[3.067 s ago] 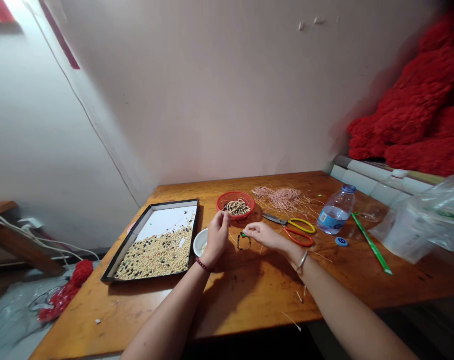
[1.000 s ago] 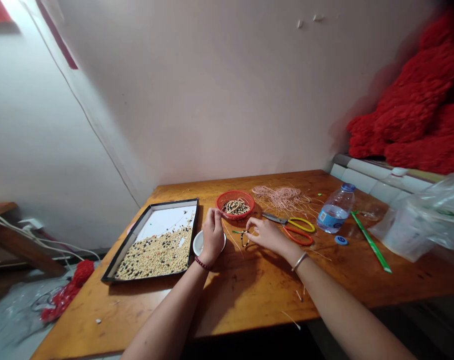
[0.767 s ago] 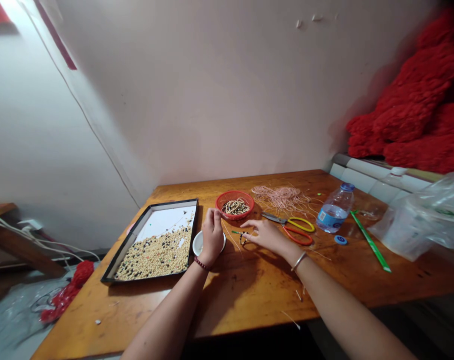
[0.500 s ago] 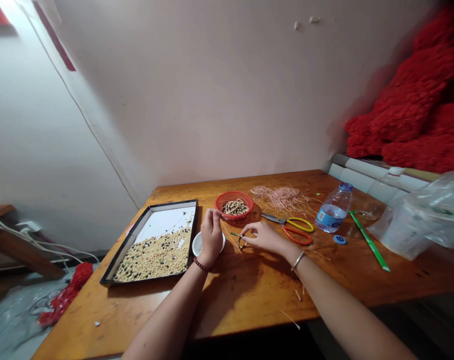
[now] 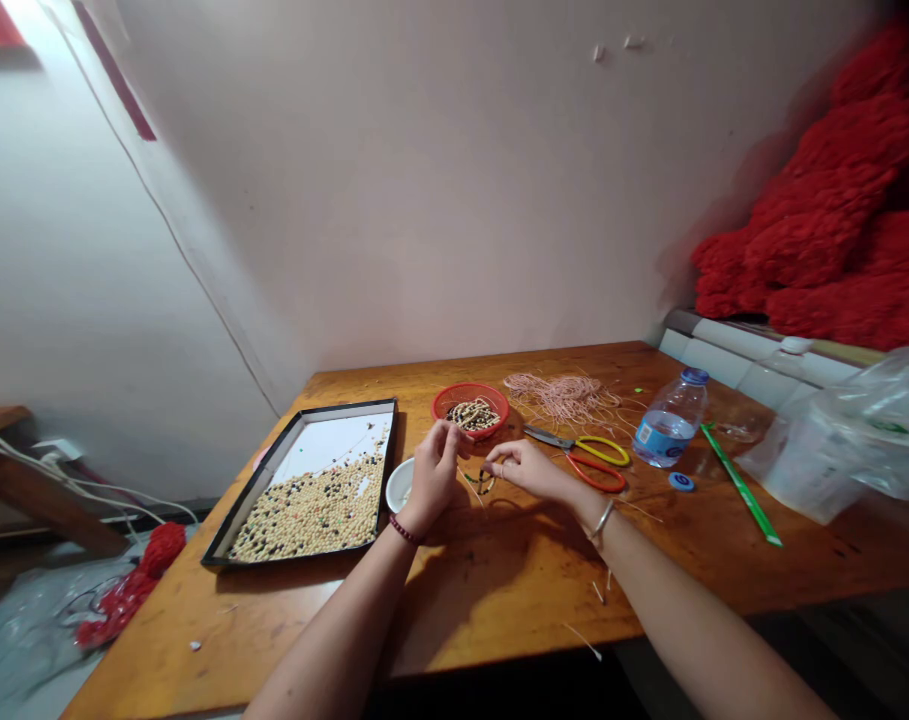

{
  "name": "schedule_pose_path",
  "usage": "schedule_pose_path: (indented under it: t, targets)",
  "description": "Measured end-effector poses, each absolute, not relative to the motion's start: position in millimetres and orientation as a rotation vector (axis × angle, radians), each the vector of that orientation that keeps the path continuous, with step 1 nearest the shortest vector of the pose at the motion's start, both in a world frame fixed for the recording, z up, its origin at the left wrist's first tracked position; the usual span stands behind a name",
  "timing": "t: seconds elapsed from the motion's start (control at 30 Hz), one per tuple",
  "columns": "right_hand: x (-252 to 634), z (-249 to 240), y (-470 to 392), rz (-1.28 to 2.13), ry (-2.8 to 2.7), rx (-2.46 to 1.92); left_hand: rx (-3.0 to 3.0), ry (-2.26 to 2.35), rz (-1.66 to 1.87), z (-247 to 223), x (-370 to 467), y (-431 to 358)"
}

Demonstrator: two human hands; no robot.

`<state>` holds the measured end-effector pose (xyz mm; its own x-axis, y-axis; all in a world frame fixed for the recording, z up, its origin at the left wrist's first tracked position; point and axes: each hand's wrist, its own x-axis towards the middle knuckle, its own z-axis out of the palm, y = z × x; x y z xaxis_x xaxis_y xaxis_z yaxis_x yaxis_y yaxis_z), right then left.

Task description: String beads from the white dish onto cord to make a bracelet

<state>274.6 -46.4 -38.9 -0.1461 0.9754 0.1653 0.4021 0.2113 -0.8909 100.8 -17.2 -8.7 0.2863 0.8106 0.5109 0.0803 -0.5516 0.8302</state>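
Observation:
A small loop of beaded string (image 5: pixel 485 487), with dark, green and pale beads, hangs just above the table from the pinched fingertips of my right hand (image 5: pixel 527 468). My left hand (image 5: pixel 433 472) is close by on the left, thumb and fingers pressed together; whatever is between them is too small to make out. A thin pale strand shows just below its fingertips. Partly hidden behind my left hand is a small white bowl (image 5: pixel 399 488). Beyond both hands, a red plastic basket (image 5: pixel 437 398) holds finished-looking beaded strings.
A black-rimmed tray (image 5: pixel 298 563) of loose pale and dark beads lies at left. Pink cord (image 5: pixel 563 395), scissors (image 5: pixel 600 450), a water bottle (image 5: pixel 664 430), its blue cap (image 5: pixel 680 482) and a green strip (image 5: pixel 743 490) are at right. A plastic-wrapped tub (image 5: pixel 821 465) stands at far right.
My left hand has shifted right, toward my right hand, uncovering less of the bowl's right side. The beaded loop has turned slightly and stays at my right fingertips.

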Motion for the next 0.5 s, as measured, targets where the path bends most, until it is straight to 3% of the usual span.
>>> schedule_pose_path:
  t: [0.5]
  targets:
    - [277,-38,-44,0.923,-1.582,-1.258,2.237,1.015,1.007,-20,100,-15]
